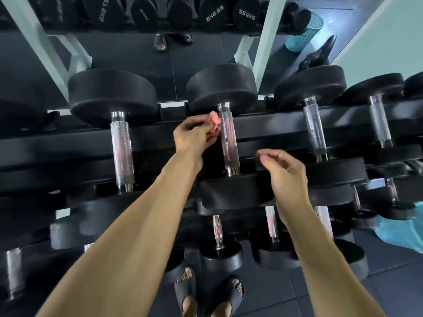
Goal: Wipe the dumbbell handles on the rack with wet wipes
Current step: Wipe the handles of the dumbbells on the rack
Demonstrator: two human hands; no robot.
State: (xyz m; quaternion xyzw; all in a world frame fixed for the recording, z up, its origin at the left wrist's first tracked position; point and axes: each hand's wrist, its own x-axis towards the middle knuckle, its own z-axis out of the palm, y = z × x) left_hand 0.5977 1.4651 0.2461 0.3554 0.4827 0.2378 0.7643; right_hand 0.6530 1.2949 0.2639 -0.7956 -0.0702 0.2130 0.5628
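Black dumbbells with knurled chrome handles lie in rows on a black rack [68, 143]. My left hand [194, 136] pinches a crumpled pink wet wipe [214, 122] just left of the upper part of the middle dumbbell handle [229, 138]. Whether the wipe touches the handle I cannot tell. My right hand [283, 172] hovers to the right of that handle with loosely curled fingers and holds nothing. It is in front of the dumbbell's near head [235, 191].
Neighbouring handles stand at left [122, 152] and right [314, 129]. A mirror behind the rack reflects dumbbells and feet. A turquoise basket [304, 35] and a kettlebell [318, 56] sit at the back right. My sandalled feet [208, 294] are on the dark floor below.
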